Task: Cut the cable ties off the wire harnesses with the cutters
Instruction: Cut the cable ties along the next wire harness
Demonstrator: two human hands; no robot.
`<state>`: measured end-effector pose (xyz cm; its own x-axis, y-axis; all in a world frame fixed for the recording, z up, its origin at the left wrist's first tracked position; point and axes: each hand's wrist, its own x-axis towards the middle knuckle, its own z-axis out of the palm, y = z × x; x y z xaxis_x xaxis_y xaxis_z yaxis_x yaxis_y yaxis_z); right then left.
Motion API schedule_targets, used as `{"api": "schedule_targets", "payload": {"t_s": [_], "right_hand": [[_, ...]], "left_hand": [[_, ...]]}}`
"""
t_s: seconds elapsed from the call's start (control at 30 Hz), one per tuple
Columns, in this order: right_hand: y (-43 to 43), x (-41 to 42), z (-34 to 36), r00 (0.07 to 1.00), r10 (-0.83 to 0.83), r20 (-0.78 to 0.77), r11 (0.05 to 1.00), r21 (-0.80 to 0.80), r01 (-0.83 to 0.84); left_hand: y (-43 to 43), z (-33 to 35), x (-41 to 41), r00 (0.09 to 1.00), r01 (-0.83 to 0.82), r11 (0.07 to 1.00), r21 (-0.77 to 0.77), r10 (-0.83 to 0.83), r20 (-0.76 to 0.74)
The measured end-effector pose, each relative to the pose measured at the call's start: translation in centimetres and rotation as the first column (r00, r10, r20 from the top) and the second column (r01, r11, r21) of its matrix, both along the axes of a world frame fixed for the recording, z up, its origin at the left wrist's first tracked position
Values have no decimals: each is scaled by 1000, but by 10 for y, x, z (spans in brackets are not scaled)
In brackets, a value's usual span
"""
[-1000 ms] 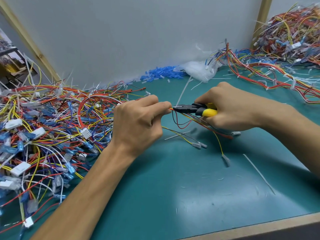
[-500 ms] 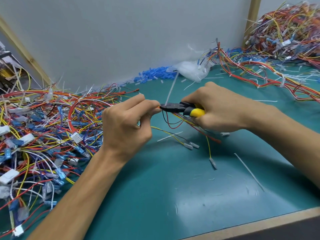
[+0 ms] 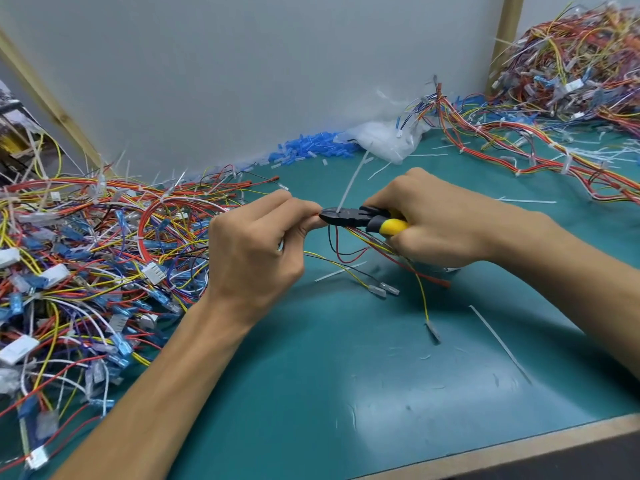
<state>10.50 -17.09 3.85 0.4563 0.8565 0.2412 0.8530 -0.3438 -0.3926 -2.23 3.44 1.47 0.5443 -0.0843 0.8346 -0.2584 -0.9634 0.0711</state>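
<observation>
A thin harness is pinched by the curled fingers of the left hand, just left of the cutters. The yellow handles are gripped in the right hand. The dark steel jaws are set on the base of a stiff white cable tie, which stands up from the cutters. Red, black and yellow wires are hung below the cutters down to the smooth teal counter. A cut strip is laid flat right of the cutters, on bare mat that reaches the wooden edge. Tangled piles are heaped far left and far right. A crumpled clear bag lies behind.
</observation>
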Motion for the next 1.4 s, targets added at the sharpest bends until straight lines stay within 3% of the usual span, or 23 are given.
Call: {"api": "schedule_targets", "payload": {"t_s": [0.17,0.43,1.0,1.4], "right_hand": [[-1,-1,2,995,33,-99,999,31,-30],[-1,3,-2,1000,-5,-18,996,93,7],[-3,6,-1,992,103,75,994,26,-105],[-2,12,-4,989,142,-39,990,-18,-142]], "left_hand": [[-2,3,-1,999,39,996,-82,-39,-3],[-7,5,-3,996,30,983,-179,-45,-78],[-5,2,-4,994,68,992,-104,-76,-79],[-10,2,-3,992,77,994,-83,-85,-89]]}}
